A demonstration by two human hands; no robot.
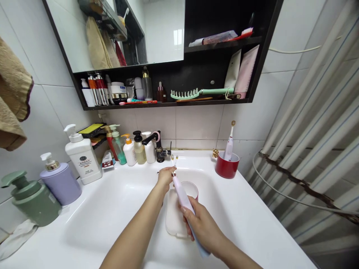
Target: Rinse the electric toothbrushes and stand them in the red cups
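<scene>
Head view: I have the right hand (203, 226) wrapped around the handle of a pale electric toothbrush (181, 192), which slants over the white sink (126, 201) with its head end toward the black faucet (159, 149). The left hand (166, 180) is up by the toothbrush's neck, fingertips drawn together; two slim brush heads (172, 158) show just beyond them, and from here I cannot tell exactly what they pinch. Beneath, in the sink, I see a flat pale slab (174, 224) and a cup (193, 186), partly hidden behind the toothbrush. On the bench (249, 220) to my right, a red cup (226, 170) holds a second toothbrush (229, 147), head up.
</scene>
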